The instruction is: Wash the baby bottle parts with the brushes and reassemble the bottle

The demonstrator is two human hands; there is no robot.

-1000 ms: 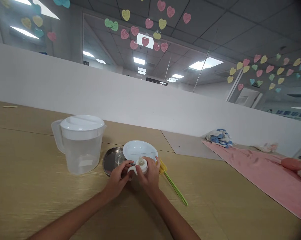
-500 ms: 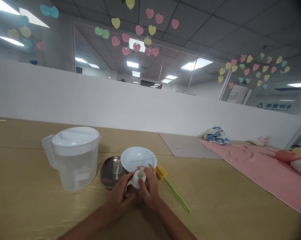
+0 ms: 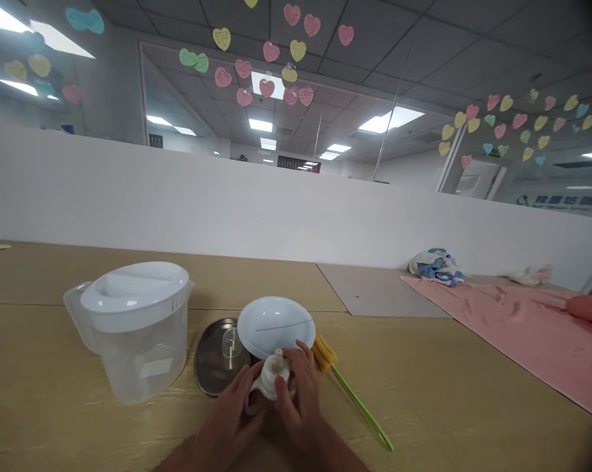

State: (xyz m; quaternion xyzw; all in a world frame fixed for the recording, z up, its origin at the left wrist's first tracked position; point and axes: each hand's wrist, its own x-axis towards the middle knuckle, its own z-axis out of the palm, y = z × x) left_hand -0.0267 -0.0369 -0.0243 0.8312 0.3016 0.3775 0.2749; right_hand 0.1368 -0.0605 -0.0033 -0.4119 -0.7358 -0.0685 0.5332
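Note:
Both hands are around a white baby bottle (image 3: 275, 375) with a pale nipple on top and a side handle. My left hand (image 3: 234, 410) wraps its left side by the handle, and my right hand (image 3: 300, 393) grips the right side, thumb against the white collar. The bottle's lower body is hidden by the hands. Just beyond is a white bowl (image 3: 273, 321) with a thin dark line across it. To its left a metal tray (image 3: 210, 367) holds a small clear cap (image 3: 231, 343). A yellow sponge brush (image 3: 325, 353) with a green handle lies to the right.
A lidded translucent pitcher (image 3: 143, 354) stands at the left on the tan table (image 3: 448, 393). At the right lie a pink cloth (image 3: 532, 334) and a crumpled blue-and-white cloth (image 3: 436, 267). A low white wall (image 3: 276, 210) rises behind the table.
The camera view has shifted a little, so the pitcher, bowl and brush appear lower and larger. Both hands still hold the bottle, with nearly the same grip.

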